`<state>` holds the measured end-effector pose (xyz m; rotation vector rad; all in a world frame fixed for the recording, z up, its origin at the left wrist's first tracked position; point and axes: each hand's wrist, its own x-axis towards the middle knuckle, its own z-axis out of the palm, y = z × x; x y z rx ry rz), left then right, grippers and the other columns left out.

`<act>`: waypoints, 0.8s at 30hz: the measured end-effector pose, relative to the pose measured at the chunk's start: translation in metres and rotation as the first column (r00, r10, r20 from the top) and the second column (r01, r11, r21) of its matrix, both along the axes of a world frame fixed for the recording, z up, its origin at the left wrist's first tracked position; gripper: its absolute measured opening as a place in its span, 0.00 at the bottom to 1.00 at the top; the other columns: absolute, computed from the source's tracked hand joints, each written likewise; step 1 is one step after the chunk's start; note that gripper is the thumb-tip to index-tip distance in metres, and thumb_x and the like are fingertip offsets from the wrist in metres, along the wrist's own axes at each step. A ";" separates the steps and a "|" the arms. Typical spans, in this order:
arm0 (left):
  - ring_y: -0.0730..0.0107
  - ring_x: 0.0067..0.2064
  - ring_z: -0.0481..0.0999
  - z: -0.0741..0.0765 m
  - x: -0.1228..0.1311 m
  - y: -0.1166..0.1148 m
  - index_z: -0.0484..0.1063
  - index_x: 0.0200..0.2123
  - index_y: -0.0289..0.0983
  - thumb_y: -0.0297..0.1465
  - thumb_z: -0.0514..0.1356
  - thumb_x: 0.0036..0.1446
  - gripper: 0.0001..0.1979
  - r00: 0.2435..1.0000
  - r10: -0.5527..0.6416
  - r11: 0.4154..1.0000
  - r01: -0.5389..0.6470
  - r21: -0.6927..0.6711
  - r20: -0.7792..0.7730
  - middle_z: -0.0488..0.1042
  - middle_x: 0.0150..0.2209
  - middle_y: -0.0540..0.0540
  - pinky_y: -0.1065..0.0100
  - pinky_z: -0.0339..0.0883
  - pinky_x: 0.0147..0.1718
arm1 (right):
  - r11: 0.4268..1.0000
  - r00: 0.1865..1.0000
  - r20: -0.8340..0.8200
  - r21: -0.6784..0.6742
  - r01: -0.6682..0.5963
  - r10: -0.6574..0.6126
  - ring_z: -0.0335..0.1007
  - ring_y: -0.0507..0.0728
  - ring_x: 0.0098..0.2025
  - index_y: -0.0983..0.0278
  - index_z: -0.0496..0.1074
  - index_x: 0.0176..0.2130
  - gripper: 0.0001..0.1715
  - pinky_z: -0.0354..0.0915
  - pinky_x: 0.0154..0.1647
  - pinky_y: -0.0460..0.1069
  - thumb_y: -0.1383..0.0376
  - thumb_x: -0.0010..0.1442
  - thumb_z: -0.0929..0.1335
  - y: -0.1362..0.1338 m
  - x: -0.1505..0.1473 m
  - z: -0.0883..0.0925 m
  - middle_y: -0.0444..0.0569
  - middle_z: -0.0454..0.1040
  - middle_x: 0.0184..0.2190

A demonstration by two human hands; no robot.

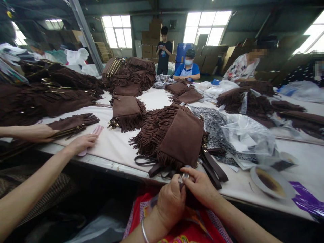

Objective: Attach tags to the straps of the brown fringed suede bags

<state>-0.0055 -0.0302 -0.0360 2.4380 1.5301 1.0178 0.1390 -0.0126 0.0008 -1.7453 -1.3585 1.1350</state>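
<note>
Just off the table's front edge, my left hand [172,199] is closed around a small shiny metal fitting [184,177], its exact kind hard to make out. The thumb and fingers of my right hand [199,185] pinch the same piece from the other side. Right beyond my hands lies a stack of brown fringed bags [181,135], the top one with its smooth panel facing up. Dark wrist straps [214,168] hang from the stack toward the table edge. My fingers partly cover the fitting.
On the left, a co-worker's hand [84,143] grips a pink comb [97,131]; their other hand [37,132] holds a fringed piece. Clear plastic bags [250,135], a tape roll [272,182] and purple plastic [307,199] lie right. More brown bags [129,109] stand behind.
</note>
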 end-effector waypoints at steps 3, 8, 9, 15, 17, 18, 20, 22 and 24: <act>0.65 0.31 0.79 -0.001 -0.003 0.000 0.55 0.59 0.31 0.30 0.49 0.66 0.19 0.996 -0.090 0.994 0.090 0.067 -0.008 0.78 0.37 0.39 0.68 0.72 0.30 | 1.000 1.000 0.014 0.008 0.009 -0.009 0.61 0.52 0.21 0.66 0.77 0.47 0.24 0.60 0.24 0.47 0.63 0.51 0.67 0.001 -0.001 0.002 0.39 0.65 0.17; 0.66 0.31 0.76 0.004 -0.004 0.004 0.68 0.45 0.37 0.27 0.48 0.66 0.11 0.991 -0.131 0.986 0.133 -0.097 0.025 0.75 0.33 0.44 0.69 0.69 0.30 | 0.999 0.999 0.040 0.031 -0.028 0.027 0.59 0.51 0.20 0.67 0.75 0.50 0.25 0.59 0.23 0.46 0.63 0.54 0.66 -0.005 0.001 0.007 0.38 0.60 0.17; 0.66 0.31 0.75 0.006 -0.004 0.006 0.69 0.41 0.37 0.28 0.48 0.66 0.10 0.991 -0.119 0.980 0.128 -0.155 0.062 0.74 0.33 0.44 0.69 0.69 0.31 | 0.998 0.999 0.035 0.052 -0.041 0.040 0.60 0.52 0.22 0.67 0.73 0.52 0.26 0.60 0.25 0.47 0.62 0.54 0.66 -0.008 0.003 0.008 0.38 0.61 0.18; 0.66 0.37 0.73 0.020 0.001 0.010 0.72 0.35 0.37 0.28 0.48 0.65 0.13 0.913 -0.102 0.871 0.274 -0.409 0.394 0.75 0.34 0.44 0.67 0.65 0.39 | 0.986 0.998 0.010 0.155 -0.064 0.063 0.67 0.52 0.27 0.66 0.63 0.60 0.31 0.65 0.32 0.47 0.63 0.58 0.65 -0.033 0.009 0.005 0.41 0.70 0.26; 0.68 0.34 0.71 0.023 0.003 0.011 0.72 0.33 0.36 0.30 0.49 0.64 0.13 0.889 -0.038 0.808 0.296 -0.510 0.455 0.75 0.32 0.45 0.68 0.63 0.35 | 0.990 1.000 0.002 0.143 0.003 -0.004 0.67 0.53 0.27 0.66 0.61 0.59 0.29 0.64 0.31 0.47 0.63 0.58 0.64 -0.038 0.009 0.001 0.40 0.70 0.25; 0.69 0.32 0.70 0.024 0.004 0.011 0.72 0.31 0.36 0.31 0.50 0.64 0.13 0.874 0.007 0.767 0.306 -0.563 0.485 0.74 0.30 0.46 0.69 0.62 0.32 | 0.990 0.999 -0.006 0.137 0.039 -0.038 0.68 0.53 0.26 0.65 0.61 0.58 0.28 0.64 0.32 0.47 0.63 0.58 0.64 -0.040 0.008 -0.001 0.39 0.70 0.24; 0.73 0.26 0.66 0.026 0.005 0.012 0.69 0.28 0.36 0.34 0.52 0.62 0.12 0.830 0.114 0.656 0.350 -0.669 0.546 0.69 0.25 0.49 0.71 0.58 0.26 | 0.987 0.994 -0.021 0.120 0.108 -0.106 0.69 0.53 0.27 0.65 0.60 0.56 0.27 0.64 0.32 0.48 0.63 0.58 0.65 -0.041 0.007 -0.006 0.39 0.71 0.24; 0.78 0.20 0.59 0.029 0.007 0.012 0.66 0.25 0.37 0.35 0.54 0.60 0.13 0.763 0.243 0.494 0.434 -0.753 0.599 0.63 0.21 0.53 0.73 0.52 0.20 | 0.983 0.987 -0.029 0.090 0.157 -0.155 0.70 0.54 0.27 0.64 0.60 0.53 0.25 0.65 0.32 0.48 0.62 0.57 0.66 -0.041 0.007 -0.012 0.39 0.73 0.24; 0.81 0.17 0.53 0.033 0.008 0.011 0.63 0.25 0.37 0.35 0.54 0.58 0.11 0.672 0.377 0.332 0.544 -0.770 0.638 0.60 0.20 0.55 0.74 0.45 0.17 | 0.982 0.983 -0.039 0.060 0.181 -0.178 0.69 0.54 0.26 0.64 0.61 0.50 0.22 0.64 0.31 0.48 0.62 0.55 0.66 -0.041 0.007 -0.016 0.39 0.74 0.23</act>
